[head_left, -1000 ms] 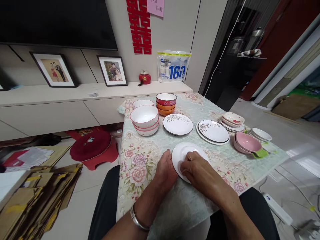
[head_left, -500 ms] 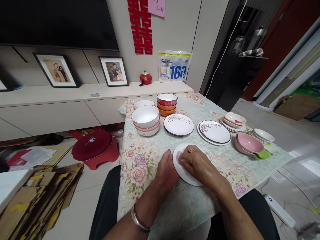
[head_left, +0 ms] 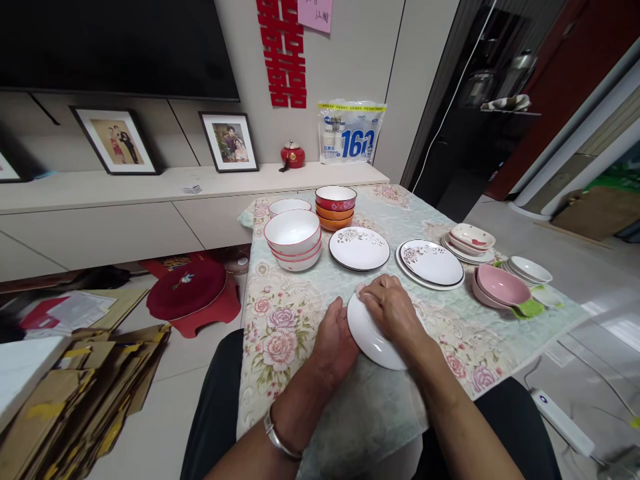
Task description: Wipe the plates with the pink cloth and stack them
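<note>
A small white plate (head_left: 376,345) is tilted low over the near side of the table. My left hand (head_left: 336,339) grips its left edge, thumb at the rim and fingers underneath. My right hand (head_left: 393,308) is closed at the plate's far rim, pressing a small pale wad, perhaps a cloth or tissue, of which only a bit shows by the fingertips. Beyond the hands lie a flower-patterned plate (head_left: 359,249) on a stack and a second patterned plate (head_left: 432,262) on another stack to the right.
White red-rimmed bowls (head_left: 293,232) and a stack of red and orange bowls (head_left: 335,208) stand at the back left. Pink bowls (head_left: 501,287), white bowls (head_left: 530,269) and a heart-patterned dish (head_left: 473,236) stand at the right. A flowered cloth (head_left: 280,320) covers the table.
My right hand has slid from the plate's middle up to its far rim. My left hand keeps its hold, nearly unmoved. The view has shifted slightly.
</note>
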Tool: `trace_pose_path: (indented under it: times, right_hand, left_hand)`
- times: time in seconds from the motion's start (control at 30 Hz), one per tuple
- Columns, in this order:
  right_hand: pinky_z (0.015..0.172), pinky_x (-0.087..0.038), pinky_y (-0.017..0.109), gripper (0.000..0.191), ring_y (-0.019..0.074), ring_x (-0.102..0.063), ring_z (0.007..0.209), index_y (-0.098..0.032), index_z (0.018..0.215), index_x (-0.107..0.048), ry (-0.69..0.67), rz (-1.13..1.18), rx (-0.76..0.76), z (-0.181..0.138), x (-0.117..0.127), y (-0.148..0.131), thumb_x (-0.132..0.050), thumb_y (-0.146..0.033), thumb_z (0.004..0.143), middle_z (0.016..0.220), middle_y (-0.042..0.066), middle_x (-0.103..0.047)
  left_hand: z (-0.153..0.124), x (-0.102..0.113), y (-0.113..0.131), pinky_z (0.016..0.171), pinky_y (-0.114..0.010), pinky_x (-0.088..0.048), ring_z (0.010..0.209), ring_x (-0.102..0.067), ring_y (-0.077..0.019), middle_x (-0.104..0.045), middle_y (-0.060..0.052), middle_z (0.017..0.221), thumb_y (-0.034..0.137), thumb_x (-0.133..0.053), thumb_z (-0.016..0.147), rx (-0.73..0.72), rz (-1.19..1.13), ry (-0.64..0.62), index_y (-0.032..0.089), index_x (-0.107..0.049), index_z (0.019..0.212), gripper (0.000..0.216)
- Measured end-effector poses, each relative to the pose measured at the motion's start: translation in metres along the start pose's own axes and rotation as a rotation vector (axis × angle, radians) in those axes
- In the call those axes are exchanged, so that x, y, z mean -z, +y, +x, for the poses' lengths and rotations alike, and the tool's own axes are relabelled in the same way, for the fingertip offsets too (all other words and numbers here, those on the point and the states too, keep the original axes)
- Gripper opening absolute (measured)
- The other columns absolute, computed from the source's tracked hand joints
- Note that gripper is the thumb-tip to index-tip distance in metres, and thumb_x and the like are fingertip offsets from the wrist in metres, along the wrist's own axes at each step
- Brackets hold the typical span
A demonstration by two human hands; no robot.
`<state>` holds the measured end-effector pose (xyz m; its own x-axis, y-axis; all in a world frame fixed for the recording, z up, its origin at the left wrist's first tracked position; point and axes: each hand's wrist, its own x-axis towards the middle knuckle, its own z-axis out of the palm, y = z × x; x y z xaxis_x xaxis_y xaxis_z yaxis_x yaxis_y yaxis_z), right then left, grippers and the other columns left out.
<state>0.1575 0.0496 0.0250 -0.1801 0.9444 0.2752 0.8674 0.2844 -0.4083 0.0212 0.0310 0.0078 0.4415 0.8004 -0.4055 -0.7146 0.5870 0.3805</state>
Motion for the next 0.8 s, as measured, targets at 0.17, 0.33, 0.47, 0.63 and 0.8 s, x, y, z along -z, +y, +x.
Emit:
trace_pose_path:
  times: [0.17, 0.33, 0.47, 0.63, 0.8]
  right_hand:
    - [0.082, -0.04, 0.036, 0.022, 0.0253, -0.053, 0.092, -0.02, 0.097, -0.076, 0.121, -0.163, -0.156, -0.001, -0.003, 0.025, -0.054, -0.024, 0.098, 0.093, 0.01, -0.066]
    - [0.082, -0.042, 0.034, 0.02, 0.0238, -0.055, 0.093, -0.018, 0.097, -0.073, 0.058, -0.091, 0.042, -0.006, 0.002, 0.009, -0.053, -0.019, 0.097, 0.093, 0.01, -0.068]
    - [0.079, -0.043, 0.031, 0.019, 0.0207, -0.056, 0.089, -0.018, 0.086, -0.07, -0.136, 0.016, 0.252, -0.013, 0.013, -0.017, -0.054, -0.017, 0.097, 0.087, 0.006, -0.067]
    - [0.082, -0.044, 0.032, 0.023, 0.0197, -0.058, 0.089, -0.019, 0.083, -0.069, -0.236, 0.013, 0.367, -0.016, 0.011, -0.027, -0.053, -0.019, 0.098, 0.088, 0.006, -0.068]
    - [0.093, -0.044, 0.035, 0.02, 0.0219, -0.059, 0.102, -0.018, 0.1, -0.072, -0.081, 0.062, 0.211, -0.002, -0.004, -0.008, -0.053, -0.023, 0.1, 0.099, 0.007, -0.071]
  left_hand:
    - [-0.001, -0.001, 0.001, 0.098, -0.042, -0.048, 0.1, -0.07, -0.0299, -0.077, -0.015, 0.102, 0.037, -0.038, 0.097, -0.011, 0.011, 0.044, 0.006, -0.065, 0.118, 0.046]
    - [-0.002, -0.004, 0.002, 0.096, -0.043, -0.049, 0.097, -0.07, -0.0297, -0.077, -0.015, 0.094, 0.037, -0.035, 0.098, -0.005, -0.001, 0.061, 0.007, -0.066, 0.112, 0.045]
    - [-0.004, -0.006, 0.003, 0.093, -0.039, -0.05, 0.089, -0.07, -0.0256, -0.075, -0.011, 0.084, 0.035, -0.033, 0.099, 0.0, -0.056, 0.029, 0.011, -0.069, 0.093, 0.043]
    - [-0.003, -0.003, 0.002, 0.092, -0.036, -0.05, 0.08, -0.069, -0.0222, -0.071, -0.009, 0.074, 0.033, -0.04, 0.096, -0.023, -0.077, 0.026, 0.011, -0.069, 0.082, 0.039]
    - [-0.002, -0.007, 0.002, 0.094, -0.038, -0.05, 0.095, -0.07, -0.0243, -0.076, -0.01, 0.09, 0.032, -0.037, 0.097, -0.03, -0.101, 0.063, 0.014, -0.068, 0.097, 0.036]
